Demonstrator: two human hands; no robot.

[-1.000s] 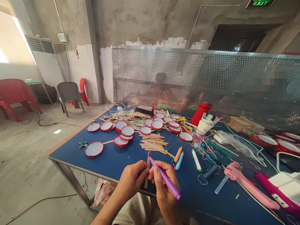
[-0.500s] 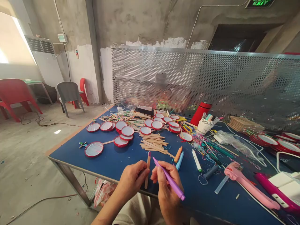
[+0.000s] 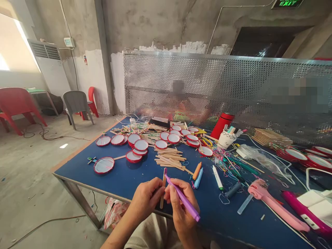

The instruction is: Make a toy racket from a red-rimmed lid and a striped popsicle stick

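Over the front edge of the blue table, my left hand (image 3: 148,197) is closed on a wooden craft stick (image 3: 162,200), held upright with purple colour at its top end. My right hand (image 3: 183,204) grips a purple marker (image 3: 184,200) slantwise, and its tip meets the stick near the coloured end. Just beyond my hands lies a loose pile of plain craft sticks (image 3: 169,159). An orange marker (image 3: 197,171) and a light blue marker (image 3: 199,178) rest to the right of the pile.
Several red-rimmed white discs (image 3: 103,165) are spread over the table (image 3: 77,173). To the right are a white cup of markers (image 3: 227,138), a red flask (image 3: 222,126), tangled threads and a pink tool (image 3: 277,204). A perforated metal screen (image 3: 155,79) stands behind; a person shows dimly through it.
My right hand has shifted slightly left, bringing the purple marker's tip from beside the craft stick onto it. My left hand and the stick stay nearly still.
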